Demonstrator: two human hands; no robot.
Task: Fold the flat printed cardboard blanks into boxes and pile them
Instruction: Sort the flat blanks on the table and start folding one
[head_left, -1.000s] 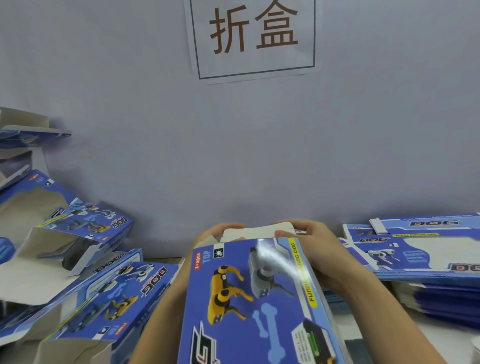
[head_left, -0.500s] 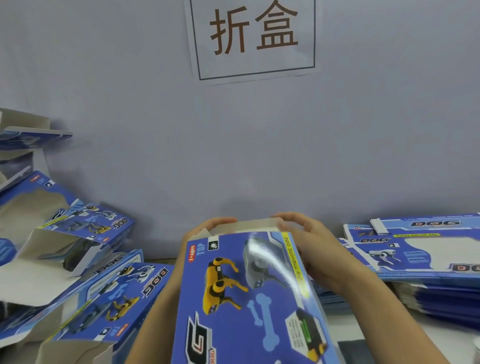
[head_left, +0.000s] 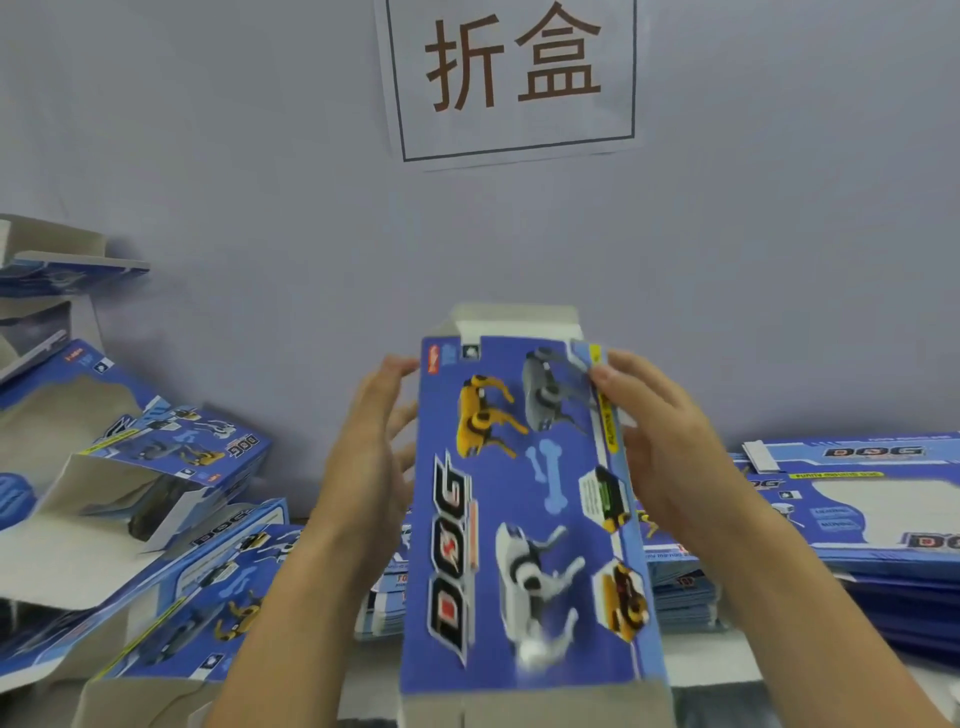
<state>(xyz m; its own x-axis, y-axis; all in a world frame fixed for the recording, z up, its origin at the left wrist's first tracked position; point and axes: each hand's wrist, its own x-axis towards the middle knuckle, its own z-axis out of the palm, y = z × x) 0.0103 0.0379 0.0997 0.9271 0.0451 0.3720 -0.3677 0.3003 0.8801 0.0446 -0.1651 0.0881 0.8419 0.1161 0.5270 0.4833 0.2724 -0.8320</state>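
I hold a blue printed box (head_left: 524, 519) with robot dogs and the word DOG upright in front of me. Grey flaps stick out at its top and bottom ends. My left hand (head_left: 371, 452) lies against the box's left side with fingers straight and spread, the thumb touching the upper left edge. My right hand (head_left: 662, 441) grips the upper right edge, with the thumb on the printed face and the fingers behind. A stack of flat blanks (head_left: 872, 514) lies to the right. Folded boxes (head_left: 171, 519) are piled loosely on the left.
A grey wall (head_left: 727, 291) stands close behind, with a paper sign (head_left: 514, 78) on it. More flat blanks (head_left: 675, 587) lie behind the held box. A strip of white table (head_left: 711, 660) shows at the lower right.
The box has risen and tipped up toward upright. Both hands moved from its top end to its sides. The top flap, pressed down before, now stands up.
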